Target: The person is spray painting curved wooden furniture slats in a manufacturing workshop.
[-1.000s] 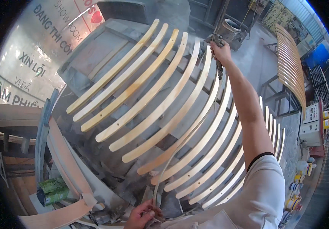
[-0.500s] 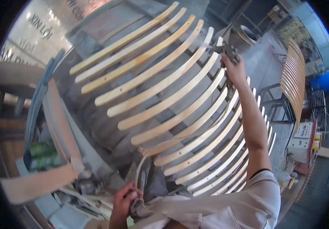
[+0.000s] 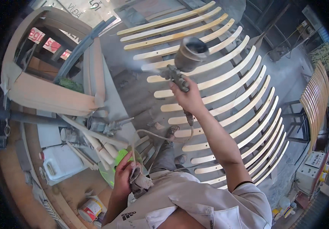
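Note:
My right hand [image 3: 190, 98] is closed round the handle of a spray gun [image 3: 176, 77], which carries a round metal cup [image 3: 189, 55]. Pale mist spreads leftward from its nozzle, over the left ends of several curved pale wooden slats [image 3: 206, 100]. These lie side by side, spaced apart, some with small dark holes. Low in the picture, my left hand [image 3: 124, 176] grips a thin hose [image 3: 149, 132] together with a crumpled greyish rag [image 3: 140, 181]. The hose loops up to the gun's handle. Part of the left fingers' grip is hidden by the rag.
At left stands a wooden chair frame [image 3: 50, 100]. Near it are a second spray gun [image 3: 109, 126], a white jug [image 3: 62, 162], a green-rimmed basket [image 3: 115, 168] and a paint can [image 3: 89, 210]. A curved slatted piece [image 3: 315, 103] stands at right, above a white box [image 3: 312, 171].
My right hand has brought the spray gun from the slats' far right ends leftward and nearer, to their left ends. My view has shifted left; my left hand still holds the hose.

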Motion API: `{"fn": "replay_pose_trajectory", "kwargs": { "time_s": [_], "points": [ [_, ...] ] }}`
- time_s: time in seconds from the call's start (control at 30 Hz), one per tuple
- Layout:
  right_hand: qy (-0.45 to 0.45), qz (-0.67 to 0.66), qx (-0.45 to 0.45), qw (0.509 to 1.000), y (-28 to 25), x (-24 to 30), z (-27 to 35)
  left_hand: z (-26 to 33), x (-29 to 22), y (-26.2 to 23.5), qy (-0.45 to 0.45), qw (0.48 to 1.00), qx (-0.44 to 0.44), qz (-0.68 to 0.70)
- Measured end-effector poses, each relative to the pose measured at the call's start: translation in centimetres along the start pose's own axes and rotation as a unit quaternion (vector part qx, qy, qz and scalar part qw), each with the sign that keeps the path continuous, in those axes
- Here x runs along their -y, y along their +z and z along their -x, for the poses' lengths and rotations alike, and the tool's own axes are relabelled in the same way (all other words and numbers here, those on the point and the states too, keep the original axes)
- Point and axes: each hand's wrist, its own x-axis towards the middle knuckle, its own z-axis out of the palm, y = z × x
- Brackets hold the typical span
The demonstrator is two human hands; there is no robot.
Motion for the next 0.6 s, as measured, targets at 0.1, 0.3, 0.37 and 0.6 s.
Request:
{"fn": "replay_pose_trajectory", "kwargs": {
  "time_s": [0.1,0.3,0.37,0.6],
  "points": [
    [0.031,-0.036,0.057,0.997,0.2,1.1,2.8,2.3,0.8,-0.2,0.029,1.000,-0.014,-0.001],
    [0.027,0.023,-0.040,0.999,-3.5,-1.8,4.9,4.0,1.2,0.2,0.027,0.999,-0.014,0.018],
    [0.041,0.035,-0.078,0.996,-5.8,-2.9,4.4,3.1,0.7,0.7,0.003,1.000,-0.011,0.018],
    [0.067,0.066,-0.180,0.979,-14.8,-7.8,0.7,-2.9,-0.8,1.7,-0.055,0.994,0.083,-0.039]
  ]
}}
